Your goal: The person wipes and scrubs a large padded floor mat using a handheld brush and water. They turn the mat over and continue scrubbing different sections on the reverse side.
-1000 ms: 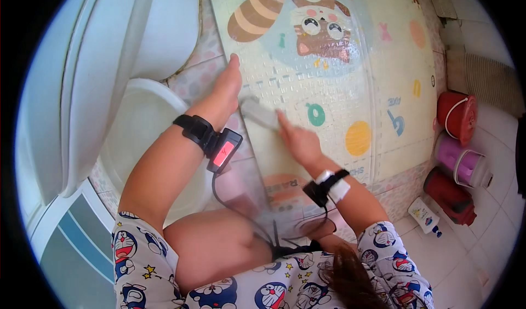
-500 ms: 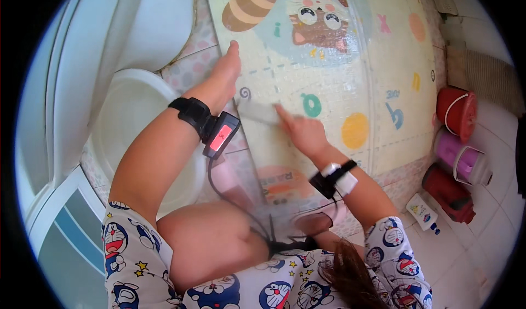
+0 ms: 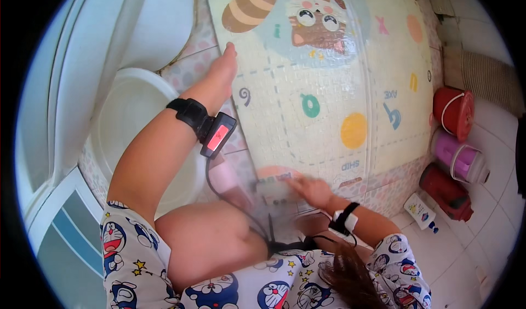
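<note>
My left hand [image 3: 223, 69] lies on the left edge of a cream play mat [image 3: 329, 147], its visible finger stretched out; the other fingers are hard to make out. A black strap with a box-shaped device [image 3: 218, 135] circles the left wrist. My right hand [image 3: 313, 192] is low over the mat's near edge, close to my knees. Its fingers are closed on a pale flat thing [image 3: 272, 189], smeared by motion, whose kind I cannot tell. Another strapped device [image 3: 344, 221] sits on the right wrist. The mat looks wet and shiny, with printed animals, letters and dots.
A large white basin [image 3: 109, 120] stands beside my left forearm on patterned tiles. Along the right are a red bucket [image 3: 453, 112], a purple container [image 3: 459, 156], a dark red container [image 3: 445, 193] and a white squeeze bottle [image 3: 421, 212]. A cable [image 3: 211, 182] hangs from the left wrist device.
My right hand has drawn the pale flat thing toward me, from the mat's left middle to its near edge. My left hand has hardly moved.
</note>
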Motion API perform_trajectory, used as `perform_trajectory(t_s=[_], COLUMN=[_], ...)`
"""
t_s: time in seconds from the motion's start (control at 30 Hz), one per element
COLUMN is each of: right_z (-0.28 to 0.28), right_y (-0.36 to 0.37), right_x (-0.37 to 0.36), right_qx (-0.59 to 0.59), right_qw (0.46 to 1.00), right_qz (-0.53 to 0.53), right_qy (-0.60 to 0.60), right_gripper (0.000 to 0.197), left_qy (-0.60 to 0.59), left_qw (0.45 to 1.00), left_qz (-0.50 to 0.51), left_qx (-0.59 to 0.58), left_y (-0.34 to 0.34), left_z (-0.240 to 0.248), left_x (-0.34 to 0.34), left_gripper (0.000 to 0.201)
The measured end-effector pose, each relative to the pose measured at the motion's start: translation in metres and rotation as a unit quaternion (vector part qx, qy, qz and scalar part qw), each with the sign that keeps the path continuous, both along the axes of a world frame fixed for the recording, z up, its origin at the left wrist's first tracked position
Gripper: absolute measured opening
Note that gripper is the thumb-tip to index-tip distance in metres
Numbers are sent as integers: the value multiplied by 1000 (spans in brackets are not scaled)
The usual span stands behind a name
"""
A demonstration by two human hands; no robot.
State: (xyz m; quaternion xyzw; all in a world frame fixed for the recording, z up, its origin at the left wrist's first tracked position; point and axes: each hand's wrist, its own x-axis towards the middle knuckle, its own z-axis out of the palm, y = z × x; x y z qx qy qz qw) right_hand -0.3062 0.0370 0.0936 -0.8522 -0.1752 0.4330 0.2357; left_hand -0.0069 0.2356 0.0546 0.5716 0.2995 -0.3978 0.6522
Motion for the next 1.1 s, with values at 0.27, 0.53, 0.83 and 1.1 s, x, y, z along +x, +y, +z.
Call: perform_trajectory(t_s=[0.27, 0.53, 0.83, 1.1], right_z=[-47, -24, -44, -38], right_y=[-104, -157, -155, -181], right_x=[173, -34, 111, 205], right_qx=[-182, -139, -188, -212], right_qw=[826, 856, 830, 786], right_qz=[-462, -451, -479, -517], right_qy=[-266, -212, -214, -263], right_gripper=[41, 44, 43, 38], left_qy=[-29, 27, -23, 27], left_qw=[998, 995, 994, 989], left_qz=[-51, 54, -59, -143], left_qx=[-2, -76, 87, 2], left_y=[-3, -8, -16, 3], left_z=[13, 23, 9, 8], left_x=[4, 0, -5, 5], left_gripper=[70, 58, 64, 61])
